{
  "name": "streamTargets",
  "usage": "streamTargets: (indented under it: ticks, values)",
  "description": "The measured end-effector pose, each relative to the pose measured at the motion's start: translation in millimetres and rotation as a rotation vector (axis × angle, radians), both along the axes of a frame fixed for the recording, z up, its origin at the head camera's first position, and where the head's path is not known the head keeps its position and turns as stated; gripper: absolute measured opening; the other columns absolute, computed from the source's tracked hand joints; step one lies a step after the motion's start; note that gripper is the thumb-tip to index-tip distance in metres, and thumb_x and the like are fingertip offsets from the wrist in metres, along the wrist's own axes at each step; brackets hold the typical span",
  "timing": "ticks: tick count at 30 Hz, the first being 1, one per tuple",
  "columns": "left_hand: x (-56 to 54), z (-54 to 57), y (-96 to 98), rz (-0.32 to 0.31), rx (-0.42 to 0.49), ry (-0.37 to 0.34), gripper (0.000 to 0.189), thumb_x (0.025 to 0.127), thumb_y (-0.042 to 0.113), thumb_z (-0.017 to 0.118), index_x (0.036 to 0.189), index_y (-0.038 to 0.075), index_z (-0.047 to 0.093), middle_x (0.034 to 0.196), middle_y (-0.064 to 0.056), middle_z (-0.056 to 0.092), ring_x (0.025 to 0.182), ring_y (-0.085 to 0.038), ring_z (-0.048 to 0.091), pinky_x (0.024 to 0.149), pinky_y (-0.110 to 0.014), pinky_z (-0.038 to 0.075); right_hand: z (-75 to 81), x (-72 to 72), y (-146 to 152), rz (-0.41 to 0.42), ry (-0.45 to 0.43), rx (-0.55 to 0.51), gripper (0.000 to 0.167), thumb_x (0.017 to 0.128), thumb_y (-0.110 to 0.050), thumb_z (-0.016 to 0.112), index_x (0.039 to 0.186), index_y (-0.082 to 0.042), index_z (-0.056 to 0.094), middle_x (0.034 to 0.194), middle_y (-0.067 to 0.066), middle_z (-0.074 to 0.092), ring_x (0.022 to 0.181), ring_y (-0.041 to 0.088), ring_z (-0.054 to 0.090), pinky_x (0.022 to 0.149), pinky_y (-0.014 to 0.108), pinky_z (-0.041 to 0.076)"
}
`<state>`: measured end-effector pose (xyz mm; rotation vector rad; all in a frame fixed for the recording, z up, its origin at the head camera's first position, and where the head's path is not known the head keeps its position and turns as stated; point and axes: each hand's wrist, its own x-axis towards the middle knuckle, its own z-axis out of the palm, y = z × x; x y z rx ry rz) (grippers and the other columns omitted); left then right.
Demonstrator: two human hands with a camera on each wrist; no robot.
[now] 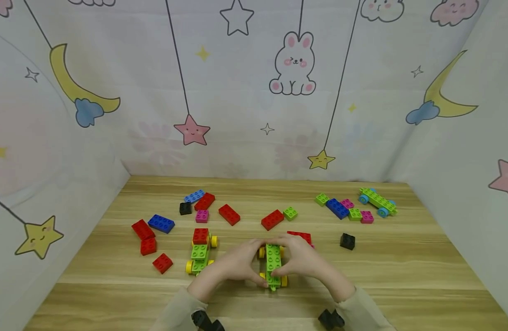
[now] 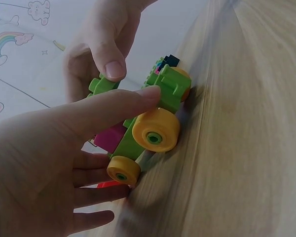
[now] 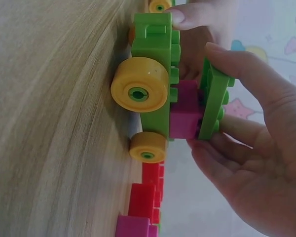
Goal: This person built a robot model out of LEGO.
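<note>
A green toy car base (image 3: 154,111) with yellow wheels stands on the table between both hands. A magenta brick (image 3: 184,109) sits on its studs, and a thin green building brick (image 3: 213,103) lies on top of that. My left hand (image 1: 240,261) grips the car base at its left side, thumb (image 2: 143,98) on the end near me and fingers around the far end. From the right, my right hand (image 1: 302,258) pinches the green brick, thumb at its near end and fingers at its far end.
Left of the hands stands another green car (image 1: 199,257) with yellow wheels and a red brick on top. A green car (image 1: 378,202) with blue wheels is at the back right. Loose bricks lie around, including a black brick (image 1: 347,241) and a blue brick (image 1: 161,224).
</note>
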<state>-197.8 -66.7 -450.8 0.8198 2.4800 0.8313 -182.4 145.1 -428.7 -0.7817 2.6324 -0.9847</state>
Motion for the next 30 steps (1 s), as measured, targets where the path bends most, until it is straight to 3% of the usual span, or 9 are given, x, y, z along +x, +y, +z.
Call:
streamTargets:
  ticks: [30]
  values:
    - [0.9, 1.6, -0.3, 0.016, -0.020, -0.016, 0.106, 0.069, 0.050, 0.086, 0.150, 0.004, 0.035, 0.152, -0.013, 0.041, 0.139, -0.030, 0.041, 0.111, -0.049, 0.038, 2.4, 0.2, -1.9, 0.005, 0.003, 0.033, 0.070, 0.073, -0.030, 0.086, 0.132, -0.001, 0.060, 0.137, 0.019, 0.056, 0.126, 0.038, 0.052, 0.101, 0.058, 0.045]
